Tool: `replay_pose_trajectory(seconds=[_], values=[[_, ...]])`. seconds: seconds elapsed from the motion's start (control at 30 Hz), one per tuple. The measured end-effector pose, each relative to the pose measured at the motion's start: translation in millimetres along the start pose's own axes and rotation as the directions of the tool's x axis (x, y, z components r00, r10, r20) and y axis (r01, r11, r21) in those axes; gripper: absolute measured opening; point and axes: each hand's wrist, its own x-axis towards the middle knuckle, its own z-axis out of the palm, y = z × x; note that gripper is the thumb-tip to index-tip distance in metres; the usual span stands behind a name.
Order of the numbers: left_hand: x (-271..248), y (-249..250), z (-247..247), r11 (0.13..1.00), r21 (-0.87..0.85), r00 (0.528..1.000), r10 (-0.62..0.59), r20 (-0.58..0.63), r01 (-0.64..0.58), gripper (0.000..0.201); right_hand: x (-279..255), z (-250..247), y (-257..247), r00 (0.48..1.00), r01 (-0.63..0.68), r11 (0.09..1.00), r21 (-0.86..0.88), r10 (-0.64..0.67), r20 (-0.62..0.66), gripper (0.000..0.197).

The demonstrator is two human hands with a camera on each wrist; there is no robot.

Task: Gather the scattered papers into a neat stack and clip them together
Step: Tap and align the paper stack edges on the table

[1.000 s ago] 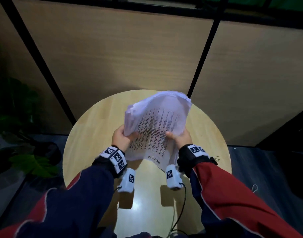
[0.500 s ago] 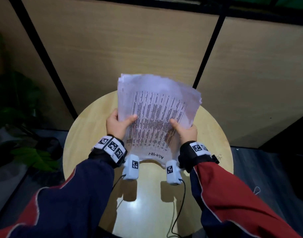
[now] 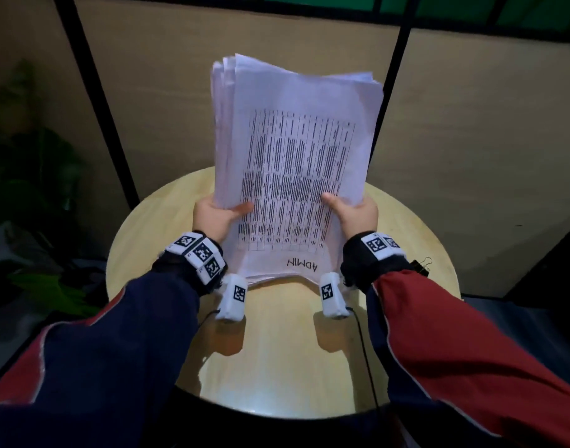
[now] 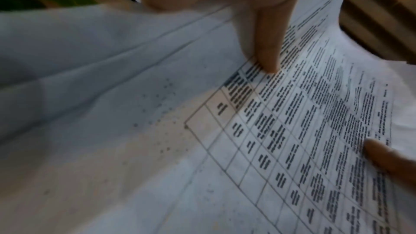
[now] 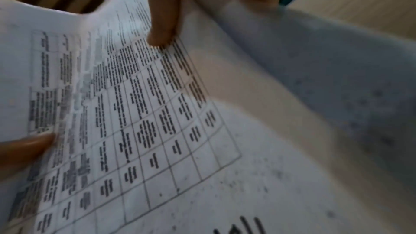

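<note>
A stack of white printed papers (image 3: 293,156) stands nearly upright on its lower edge over the round wooden table (image 3: 277,350), with a table of text and the word ADMIN upside down on the front sheet. My left hand (image 3: 217,215) grips the stack's left edge, thumb on the front sheet. My right hand (image 3: 354,211) grips the right edge the same way. In the left wrist view my left thumb (image 4: 268,47) presses the papers (image 4: 157,131). In the right wrist view my right thumb (image 5: 162,29) presses the sheet (image 5: 157,122). A black binder clip (image 3: 421,266) lies by my right wrist.
Tan wall panels with black frames (image 3: 92,101) rise right behind the table. A green plant (image 3: 41,189) stands on the left. A black cable (image 3: 367,360) runs across the table's near right part from my right wrist.
Both hands have raised the stack from a drooping bundle to nearly upright, and the sheets are more squared together. My grip on both edges has stayed.
</note>
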Motion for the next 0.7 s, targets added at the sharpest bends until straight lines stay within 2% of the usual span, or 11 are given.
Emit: replay_pose_trajectory(seconds=[0.1,0.17,0.23,0.27,0.33,0.37,0.47,0.53,0.63,0.7], values=[[-15.9,2.9,-8.5,0.996,-0.055,0.997,0.07,-0.009,-0.071,0.041,-16.3,-10.6,-8.2,0.991,0.133,0.991,0.034,-0.132,-0.029,0.026],[-25.5,2.8,-12.6,0.991,-0.09,0.994,0.102,0.042,-0.098,0.04,-26.8,-19.8,-10.9,0.978,0.208,0.977,0.035,-0.208,-0.001,0.034],[-35.7,0.9,-15.4,0.988,-0.097,0.985,0.13,0.115,-0.119,0.046,-37.2,-28.0,-9.4,0.975,0.214,0.976,0.03,-0.216,0.061,0.041],[-40.5,1.0,-16.5,0.986,-0.098,0.98,0.145,0.137,-0.132,0.055,-40.4,-31.0,-6.2,0.976,0.199,0.98,0.018,-0.2,0.082,0.043],[-44.5,2.6,-17.5,0.983,-0.101,0.975,0.17,0.146,-0.157,0.07,-47.4,-35.4,-1.6,0.976,0.194,0.981,0.01,-0.194,0.096,0.042],[-44.2,4.3,-17.3,0.977,-0.115,0.971,0.194,0.143,-0.178,0.07,-50.9,-36.7,-0.9,0.975,0.198,0.98,0.021,-0.199,0.101,0.043],[-43.6,4.2,-14.9,0.973,-0.114,0.969,0.215,0.126,-0.201,0.053,-57.8,-34.3,0.7,0.976,0.177,0.984,0.025,-0.179,0.127,0.048],[-47.3,-3.2,-9.7,0.986,-0.035,0.979,0.164,0.119,-0.161,0.039,-60.5,-28.0,5.8,0.98,0.15,0.988,-0.023,-0.146,0.137,0.051],[-52.7,-13.8,-6.1,0.996,-0.034,0.996,0.078,0.045,-0.077,0.024,-62.5,-22.6,12.8,0.983,0.113,0.994,0.003,-0.112,0.146,0.037],[-51.2,-10.6,-10.3,0.996,-0.053,0.997,0.068,0.023,-0.067,0.02,-60.0,-24.4,8.3,0.985,0.096,0.995,-0.018,-0.093,0.145,0.027]])
